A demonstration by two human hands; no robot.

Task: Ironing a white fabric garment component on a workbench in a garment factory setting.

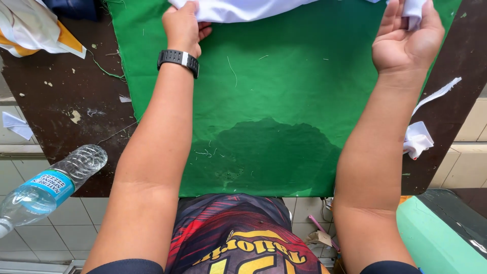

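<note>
A white cloth (238, 9) lies across the far edge of a green cloth (264, 96) spread over a dark table. My left hand (181, 24), with a black watch on its wrist, grips the white cloth's near edge. On the right, my right hand (406, 35) holds another part of the white cloth (413, 11) between thumb and fingers, palm turned toward me. A darker patch (264, 157) marks the green cloth's near part. Loose threads lie scattered on it.
A clear plastic water bottle (48, 185) overhangs the dark table's (61, 101) near left edge. White fabric scraps (418, 138) lie at the right, a white and orange cloth (30, 28) at the far left. Tiled floor shows below.
</note>
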